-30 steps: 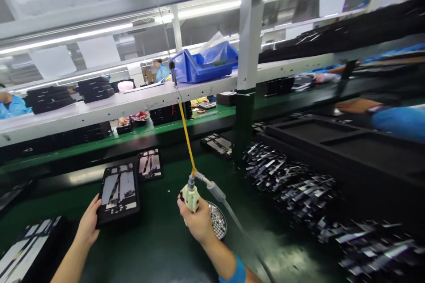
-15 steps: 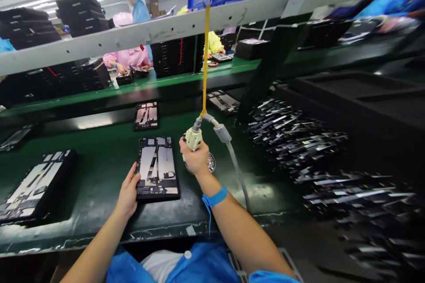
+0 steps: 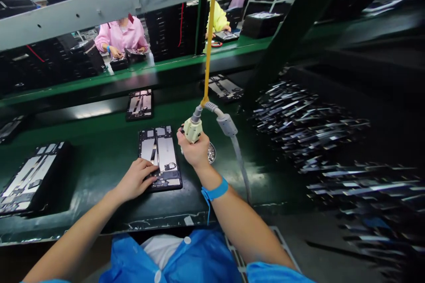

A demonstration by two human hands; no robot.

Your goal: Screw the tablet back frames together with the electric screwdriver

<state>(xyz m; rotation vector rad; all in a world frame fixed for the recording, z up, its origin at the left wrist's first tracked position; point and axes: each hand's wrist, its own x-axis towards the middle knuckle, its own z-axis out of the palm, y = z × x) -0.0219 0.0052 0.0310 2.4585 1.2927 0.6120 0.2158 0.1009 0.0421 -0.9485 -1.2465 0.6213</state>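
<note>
Since half a second ago, the left hand (image 3: 137, 180) slid from the tablet chassis (image 3: 160, 157) edge onto its lower left corner, fingers spread flat. Right hand (image 3: 195, 152) grips the hanging electric screwdriver (image 3: 193, 129) (bit hidden). Centre frame, the chassis runs lengthwise away from the person. Pressing firmly should stop it shifting.

The green belt surface (image 3: 109, 159) looks smooth and glossy, catching the lamp glare, while the open tablet chassis (image 3: 160, 155) shows matt black plastic edging around bright metal plates. The screwdriver (image 3: 192, 129) has a pale, smooth plastic housing, a yellow woven-looking hanging cord (image 3: 209, 44) and a grey rubbery cable (image 3: 237, 154). The dish of screws (image 3: 211, 153) glints metallic, and the blue wrist strap (image 3: 215, 190) and blue smock (image 3: 199, 261) look like soft cloth.
</note>
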